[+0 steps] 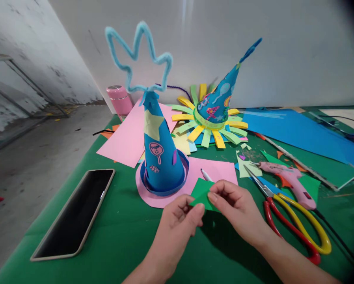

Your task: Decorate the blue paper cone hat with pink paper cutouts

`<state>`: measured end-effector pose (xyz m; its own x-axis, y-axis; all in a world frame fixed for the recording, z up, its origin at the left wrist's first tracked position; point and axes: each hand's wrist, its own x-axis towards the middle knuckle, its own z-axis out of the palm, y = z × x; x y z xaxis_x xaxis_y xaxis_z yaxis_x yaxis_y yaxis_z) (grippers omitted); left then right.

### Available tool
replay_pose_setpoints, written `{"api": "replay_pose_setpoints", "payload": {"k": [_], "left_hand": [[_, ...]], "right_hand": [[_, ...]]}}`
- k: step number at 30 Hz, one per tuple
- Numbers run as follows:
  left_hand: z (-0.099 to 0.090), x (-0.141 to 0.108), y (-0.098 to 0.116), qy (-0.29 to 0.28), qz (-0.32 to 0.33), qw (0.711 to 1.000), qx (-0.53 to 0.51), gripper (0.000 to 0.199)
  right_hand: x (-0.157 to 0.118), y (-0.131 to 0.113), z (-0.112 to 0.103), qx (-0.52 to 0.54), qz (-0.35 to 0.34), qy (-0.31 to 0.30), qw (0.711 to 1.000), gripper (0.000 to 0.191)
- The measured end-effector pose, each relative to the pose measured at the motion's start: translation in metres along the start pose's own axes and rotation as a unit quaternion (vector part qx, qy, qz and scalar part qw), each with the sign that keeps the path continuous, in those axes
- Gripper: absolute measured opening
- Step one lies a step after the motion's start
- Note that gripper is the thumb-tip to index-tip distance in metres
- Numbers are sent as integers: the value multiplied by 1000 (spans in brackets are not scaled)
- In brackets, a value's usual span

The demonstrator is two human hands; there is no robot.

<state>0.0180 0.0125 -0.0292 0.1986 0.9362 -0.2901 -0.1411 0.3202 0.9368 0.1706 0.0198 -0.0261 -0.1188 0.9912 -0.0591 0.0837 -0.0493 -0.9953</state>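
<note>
A small piece of green paper point(203, 192) is pinched between both my hands, above the near middle of the table. My left hand point(179, 225) grips its lower left corner between thumb and fingers. On the right side, my right hand point(234, 205) holds its edge the same way. Just beyond stands a blue paper cone hat point(162, 154) on a pink brim, topped by a light blue fuzzy wire shape point(141, 29). A white marker point(205, 174) lies on pink paper behind the green piece, partly hidden by it.
Red and yellow scissors point(295, 221) and a pink glue gun point(292, 177) lie at the right. A phone point(73, 213) rests at the left. Farther back are a second cone hat point(220, 98) with paper strips, blue sheets point(301, 130) and a pink bottle point(119, 100) against the wall.
</note>
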Motion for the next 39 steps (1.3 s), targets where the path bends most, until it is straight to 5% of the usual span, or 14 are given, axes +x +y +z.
{"api": "replay_pose_setpoints", "payload": {"k": [6, 22, 32, 39], "left_hand": [[3, 0, 3, 3, -12, 999, 52, 20], [3, 1, -2, -9, -57, 998, 10, 12], [-1, 5, -5, 35, 29, 998, 31, 18], [0, 4, -4, 33, 13, 998, 49, 19]], "right_hand": [[1, 4, 1, 30, 35, -65, 997, 7], [0, 0, 3, 25, 42, -82, 995, 10], [2, 2, 6, 98, 92, -115, 984, 12], [4, 1, 5, 90, 84, -109, 986, 13]]}}
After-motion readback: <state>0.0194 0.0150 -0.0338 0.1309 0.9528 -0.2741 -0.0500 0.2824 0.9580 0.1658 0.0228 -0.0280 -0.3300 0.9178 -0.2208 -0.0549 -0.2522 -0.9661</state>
